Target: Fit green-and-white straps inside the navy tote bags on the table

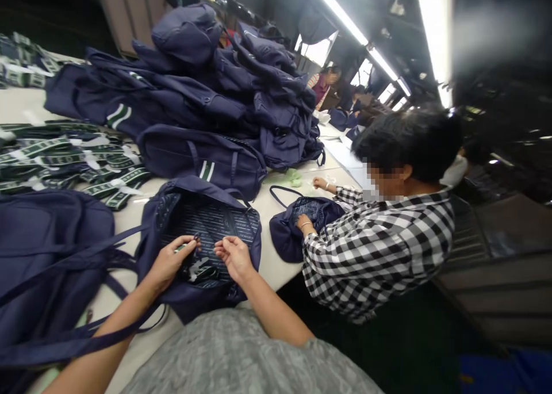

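Observation:
A navy bag [198, 192] lies open in front of me, its dark printed lining [207, 217] showing. Over the left part of the opening, my left hand [175, 260] pinches a small dark piece, too small to name, with a bit of green at the fingers. My right hand [235, 258] is over the right part, thumb and fingertips pressed together; anything between them is too small to make out. A dark strap with white parts [202, 269] lies inside the bag, below and between my hands.
Navy bags [181, 103] are piled behind, and another [47, 256] lies at left with straps across my left forearm. Green-and-white straps [64, 158] cover the table's left. At right, a person in a checked shirt [371, 244] handles a smaller navy bag [287, 233]. Others sit farther back.

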`<state>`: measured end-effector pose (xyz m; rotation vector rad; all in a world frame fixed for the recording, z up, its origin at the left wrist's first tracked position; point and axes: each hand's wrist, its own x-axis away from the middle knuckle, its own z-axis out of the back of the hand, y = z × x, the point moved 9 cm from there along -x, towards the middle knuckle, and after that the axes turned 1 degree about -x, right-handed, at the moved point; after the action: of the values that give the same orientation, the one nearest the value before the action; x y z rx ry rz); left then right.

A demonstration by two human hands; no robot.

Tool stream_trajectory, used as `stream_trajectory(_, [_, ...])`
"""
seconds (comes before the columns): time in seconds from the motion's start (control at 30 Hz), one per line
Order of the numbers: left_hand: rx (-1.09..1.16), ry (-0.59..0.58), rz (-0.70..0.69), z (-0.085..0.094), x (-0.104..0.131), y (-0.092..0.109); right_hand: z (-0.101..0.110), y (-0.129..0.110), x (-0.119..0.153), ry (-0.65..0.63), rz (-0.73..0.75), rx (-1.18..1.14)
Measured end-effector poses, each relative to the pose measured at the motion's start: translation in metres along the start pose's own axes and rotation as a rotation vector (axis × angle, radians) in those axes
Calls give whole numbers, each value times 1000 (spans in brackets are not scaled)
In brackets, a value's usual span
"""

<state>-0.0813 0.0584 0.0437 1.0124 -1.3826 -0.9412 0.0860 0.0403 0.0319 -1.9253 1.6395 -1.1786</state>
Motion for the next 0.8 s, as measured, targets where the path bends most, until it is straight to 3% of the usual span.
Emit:
stream_trajectory(0.17, [-85,-2,-14,-1,-1,0,-1,5,-3,-14,-41,101])
stream_trajectory(0.3, [-25,7,3,2,-4,-6,-1,7,-3,-26,-61,128])
stream_trajectory(0.5, [78,31,11,5,-8,-16,21,-4,-13,142,22,92])
stream_trajectory(0.8, [80,-16,49,-2,-7,-14,1,7,-22,-6,-17,-66])
